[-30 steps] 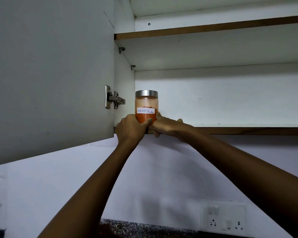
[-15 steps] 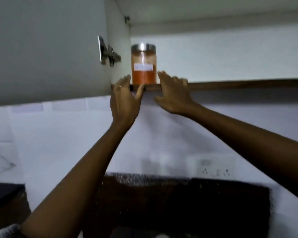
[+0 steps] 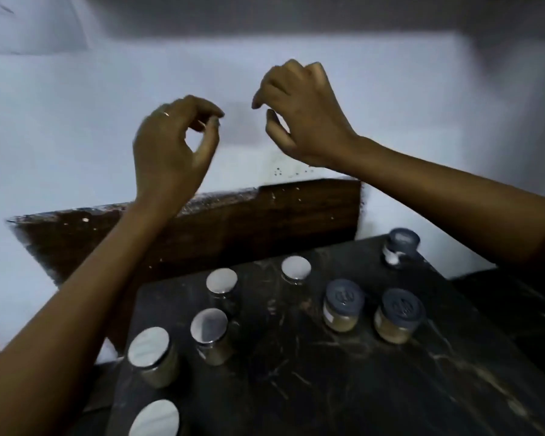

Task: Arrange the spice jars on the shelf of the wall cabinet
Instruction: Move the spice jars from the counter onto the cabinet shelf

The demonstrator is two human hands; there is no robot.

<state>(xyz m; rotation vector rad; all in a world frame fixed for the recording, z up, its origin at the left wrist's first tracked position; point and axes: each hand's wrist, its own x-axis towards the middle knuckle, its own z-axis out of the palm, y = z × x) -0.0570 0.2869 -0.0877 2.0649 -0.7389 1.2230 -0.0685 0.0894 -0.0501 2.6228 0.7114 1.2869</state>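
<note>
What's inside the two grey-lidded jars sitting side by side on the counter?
Both grey-lidded jars show tan powder through the glass. The lids cover the tops, so the fill level can't be seen, and the labels are unreadable.

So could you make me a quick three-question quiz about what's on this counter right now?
1. True or false: the left hand holds a jar.
2. How many jars with dark grey lids stand on the black counter: A two, B three, C six?
3. Fill in: the other jars have ____ lids.

Key: 1 false, both it and the right hand hold nothing; 2 B; 3 shiny silver.
</note>
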